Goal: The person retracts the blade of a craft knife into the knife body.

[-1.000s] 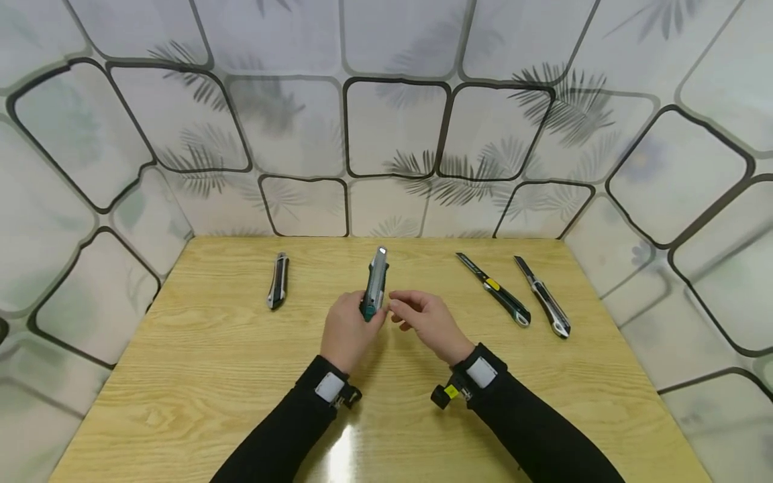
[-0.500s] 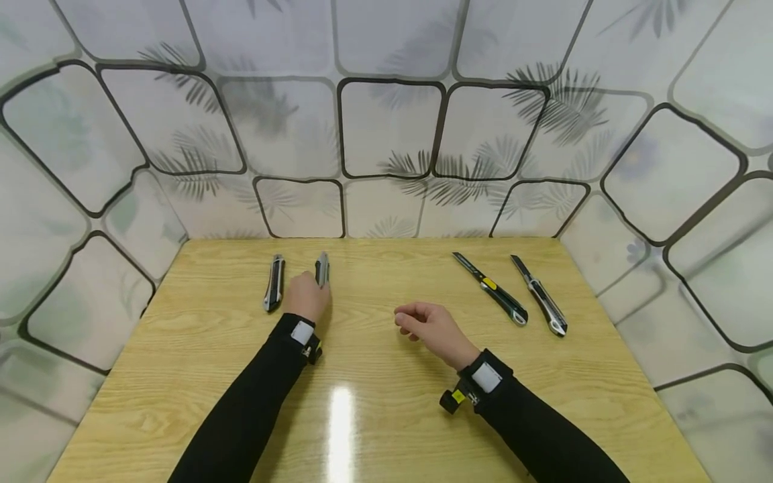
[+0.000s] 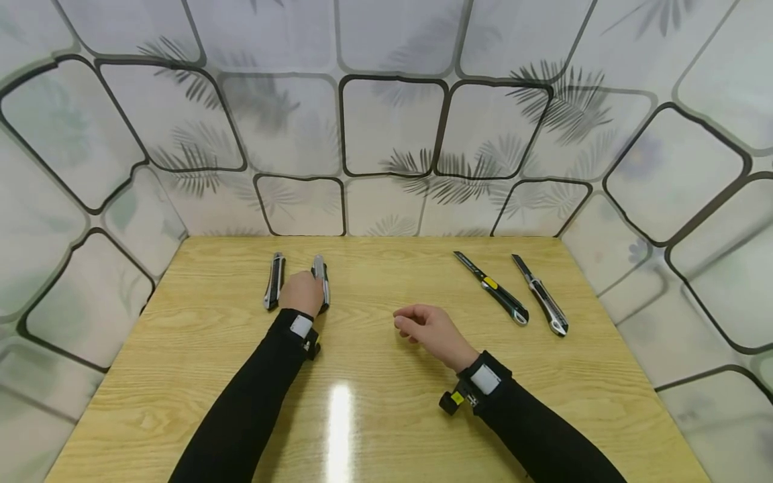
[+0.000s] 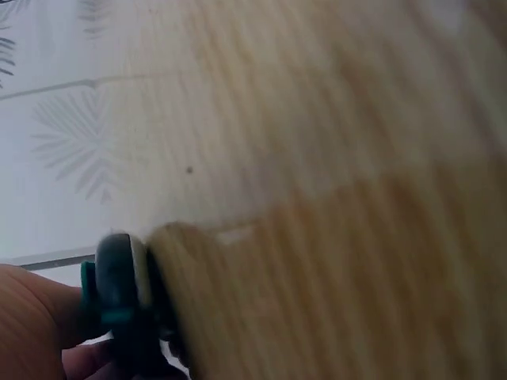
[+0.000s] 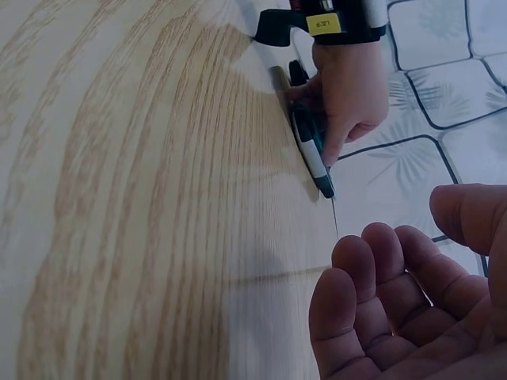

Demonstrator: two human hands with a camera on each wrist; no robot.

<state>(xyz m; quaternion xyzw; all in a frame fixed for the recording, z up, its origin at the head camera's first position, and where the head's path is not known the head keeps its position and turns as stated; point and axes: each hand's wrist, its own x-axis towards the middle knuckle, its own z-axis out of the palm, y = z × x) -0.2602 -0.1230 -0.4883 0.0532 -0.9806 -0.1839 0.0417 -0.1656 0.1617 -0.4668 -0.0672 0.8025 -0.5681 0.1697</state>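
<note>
The left hand (image 3: pixel 302 293) is gripping a green-and-silver cutter (image 5: pixel 310 150), its fingers bending around the body. This cutter seems to be resting on the bench (image 3: pixel 386 416), near a dark cutter (image 3: pixel 274 282) and apart from it. The person is probably holding it by its sides for keeping it steady and almost parallel with its neighbour. The right hand (image 3: pixel 430 329) is hanging well apart, fingers loosely curling and holding nothing; perhaps one hand is being enough for so light an object. Farther right, a yellow-marked cutter (image 3: pixel 492 287) and a slim cutter (image 3: pixel 540 295) are lying slanted, blades pointing away from the person, maybe for safety.
</note>
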